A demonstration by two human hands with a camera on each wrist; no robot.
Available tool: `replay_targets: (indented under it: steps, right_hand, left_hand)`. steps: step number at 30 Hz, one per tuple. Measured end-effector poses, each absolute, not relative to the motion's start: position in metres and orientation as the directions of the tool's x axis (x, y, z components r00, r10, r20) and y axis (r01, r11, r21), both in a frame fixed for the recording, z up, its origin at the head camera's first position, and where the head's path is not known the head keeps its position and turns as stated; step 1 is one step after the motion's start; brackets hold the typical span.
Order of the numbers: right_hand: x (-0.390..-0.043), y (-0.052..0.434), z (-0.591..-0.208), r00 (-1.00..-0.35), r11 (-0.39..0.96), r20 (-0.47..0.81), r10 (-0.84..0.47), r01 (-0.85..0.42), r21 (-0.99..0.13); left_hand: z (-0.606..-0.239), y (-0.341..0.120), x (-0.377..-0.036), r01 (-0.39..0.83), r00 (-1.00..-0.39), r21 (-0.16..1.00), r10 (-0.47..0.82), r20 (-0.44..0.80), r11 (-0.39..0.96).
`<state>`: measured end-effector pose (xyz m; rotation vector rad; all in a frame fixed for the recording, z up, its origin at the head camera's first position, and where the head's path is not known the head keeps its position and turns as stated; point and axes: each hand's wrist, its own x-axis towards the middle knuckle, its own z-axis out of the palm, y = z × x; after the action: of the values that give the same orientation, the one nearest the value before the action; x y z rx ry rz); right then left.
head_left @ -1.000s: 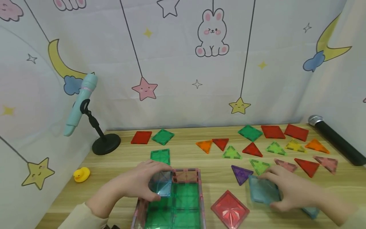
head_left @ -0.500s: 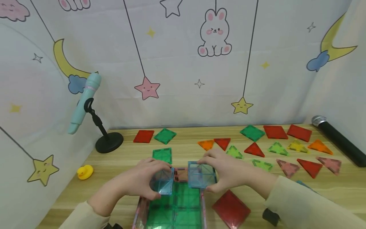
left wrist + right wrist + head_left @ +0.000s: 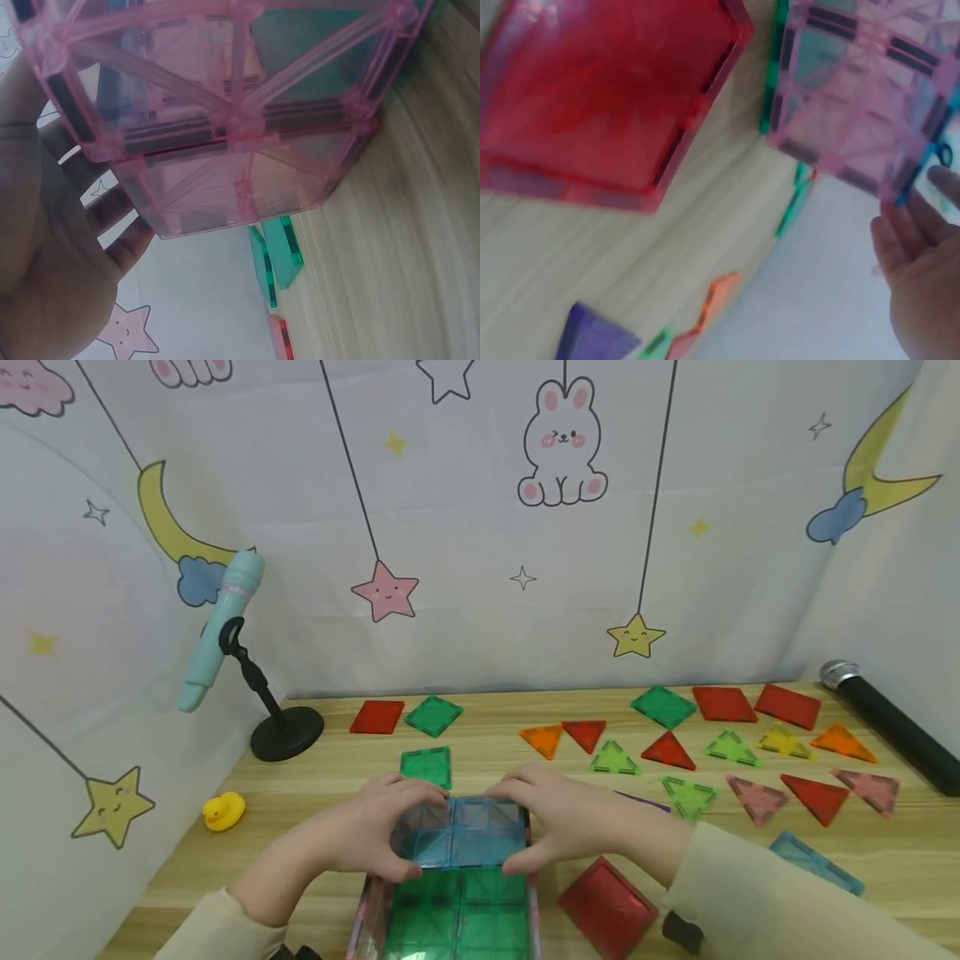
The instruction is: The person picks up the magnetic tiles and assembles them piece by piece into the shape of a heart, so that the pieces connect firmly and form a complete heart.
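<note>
Two light-blue square tiles (image 3: 459,832) are lying flat side by side on top of the far end of the tile box (image 3: 457,910) — together forming a strip whose long axis is running from 9 to 3 o'clock. The left hand (image 3: 367,839) is gripping the left tile, fingers curled over its far edge and thumb at its near edge; the right hand (image 3: 570,822) is pinching the right tile likewise. The box, with pink walls (image 3: 225,135) and a green floor, is sitting on the wooden table (image 3: 315,793); nothing loose is showing inside. A red square tile (image 3: 606,906) is lying just at 3 o'clock of the box.
</note>
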<state>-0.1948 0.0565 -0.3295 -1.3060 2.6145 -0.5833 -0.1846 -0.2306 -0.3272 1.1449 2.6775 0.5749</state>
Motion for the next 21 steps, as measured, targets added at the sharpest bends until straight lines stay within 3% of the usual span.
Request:
replay_targets:
  steps: [4,8,13,17,21]
  right_hand:
    - [-0.189,0.094,-0.325,-0.679,0.604,0.020,-0.734,-0.665,-0.439]
    - [-0.187,0.150,-0.332,-0.742,0.676,0.036,-0.669,-0.628,-0.386]
    - [-0.184,0.226,-0.357,-0.812,0.787,-0.077,-0.578,-0.530,-0.316]
    - [-0.177,0.279,-0.376,-0.844,0.839,-0.163,-0.511,-0.447,-0.311]
    - [-0.169,0.309,-0.391,-0.844,0.848,-0.167,-0.510,-0.460,-0.263]
  left_hand:
    - [-0.329,-0.231,-0.185,0.652,-0.689,0.422,0.725,-0.018,0.630]
    - [-0.330,-0.231,-0.187,0.647,-0.688,0.432,0.725,-0.026,0.629]
    - [-0.330,-0.231,-0.187,0.638,-0.689,0.440,0.724,-0.040,0.632]
    - [-0.330,-0.232,-0.187,0.634,-0.689,0.446,0.724,-0.046,0.632]
    - [-0.330,-0.233,-0.188,0.622,-0.690,0.461,0.721,-0.057,0.633]
